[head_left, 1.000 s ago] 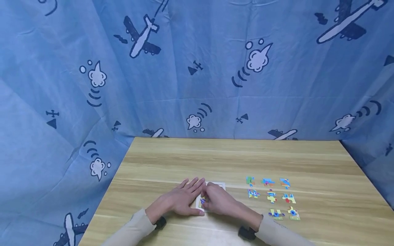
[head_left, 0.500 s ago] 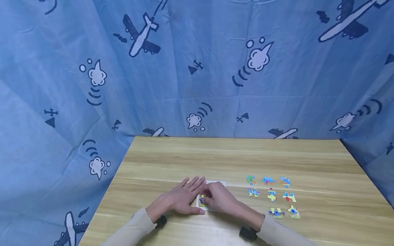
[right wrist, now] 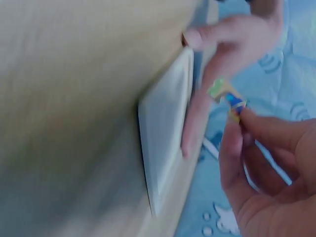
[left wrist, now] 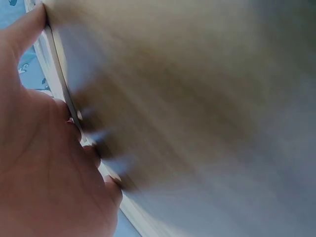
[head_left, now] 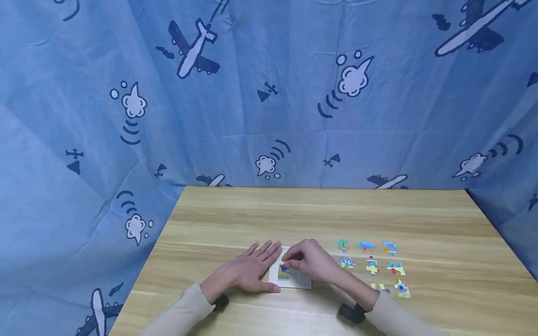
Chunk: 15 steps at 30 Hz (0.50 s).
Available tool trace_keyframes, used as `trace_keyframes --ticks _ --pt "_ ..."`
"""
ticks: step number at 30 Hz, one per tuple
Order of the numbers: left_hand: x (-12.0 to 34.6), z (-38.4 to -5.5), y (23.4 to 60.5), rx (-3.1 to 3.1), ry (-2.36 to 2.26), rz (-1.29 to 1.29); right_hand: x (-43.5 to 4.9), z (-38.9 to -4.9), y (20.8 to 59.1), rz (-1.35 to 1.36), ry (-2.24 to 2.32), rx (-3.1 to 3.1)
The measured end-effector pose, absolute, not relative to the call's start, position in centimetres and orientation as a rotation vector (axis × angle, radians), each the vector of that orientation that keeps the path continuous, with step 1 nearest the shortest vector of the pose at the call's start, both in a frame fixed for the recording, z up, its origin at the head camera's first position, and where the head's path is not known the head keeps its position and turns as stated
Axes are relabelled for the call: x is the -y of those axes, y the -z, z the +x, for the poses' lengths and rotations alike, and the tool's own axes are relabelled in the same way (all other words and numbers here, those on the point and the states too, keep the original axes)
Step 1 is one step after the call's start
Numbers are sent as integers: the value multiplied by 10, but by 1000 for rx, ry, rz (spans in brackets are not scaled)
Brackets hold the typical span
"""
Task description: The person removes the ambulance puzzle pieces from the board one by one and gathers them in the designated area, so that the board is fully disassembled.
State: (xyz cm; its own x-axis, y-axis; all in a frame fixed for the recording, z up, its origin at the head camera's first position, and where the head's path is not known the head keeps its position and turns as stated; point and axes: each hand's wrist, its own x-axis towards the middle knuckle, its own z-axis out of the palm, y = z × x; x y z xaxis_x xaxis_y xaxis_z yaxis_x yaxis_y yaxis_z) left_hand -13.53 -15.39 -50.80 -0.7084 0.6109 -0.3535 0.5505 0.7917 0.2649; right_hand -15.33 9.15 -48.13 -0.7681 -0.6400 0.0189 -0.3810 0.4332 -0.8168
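My right hand [head_left: 312,259] pinches a jigsaw puzzle piece [head_left: 284,272] between thumb and index finger. In the right wrist view the piece [right wrist: 230,97], with green, yellow and blue on it, is held up above the white puzzle tray [right wrist: 165,121]. The tray [head_left: 301,281] lies flat on the table with a raised border and a plain pale inside. Along its left side my left hand [head_left: 254,271] rests with straight, spread fingers, the thumb by the near left corner. The left wrist view shows that palm [left wrist: 49,168] low over the table.
Several loose puzzle pieces are laid out in rows to the right, among them a blue and orange piece [head_left: 390,246] and a yellow one with a blue circle [head_left: 402,287]. My right forearm partly covers one near piece. A blue airplane-print curtain [head_left: 294,107] hangs behind the wooden table [head_left: 235,210].
My right hand has risen and moved right, lifting the puzzle piece off the tray's left part, so more of the tray shows. The left hand has stayed in place.
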Motion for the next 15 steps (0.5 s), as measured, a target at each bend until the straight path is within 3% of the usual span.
trace_keyframes --ticks 15 --pt "154 -136 511 -2576 -150 884 -185 -180 456 -864 1214 -2378"
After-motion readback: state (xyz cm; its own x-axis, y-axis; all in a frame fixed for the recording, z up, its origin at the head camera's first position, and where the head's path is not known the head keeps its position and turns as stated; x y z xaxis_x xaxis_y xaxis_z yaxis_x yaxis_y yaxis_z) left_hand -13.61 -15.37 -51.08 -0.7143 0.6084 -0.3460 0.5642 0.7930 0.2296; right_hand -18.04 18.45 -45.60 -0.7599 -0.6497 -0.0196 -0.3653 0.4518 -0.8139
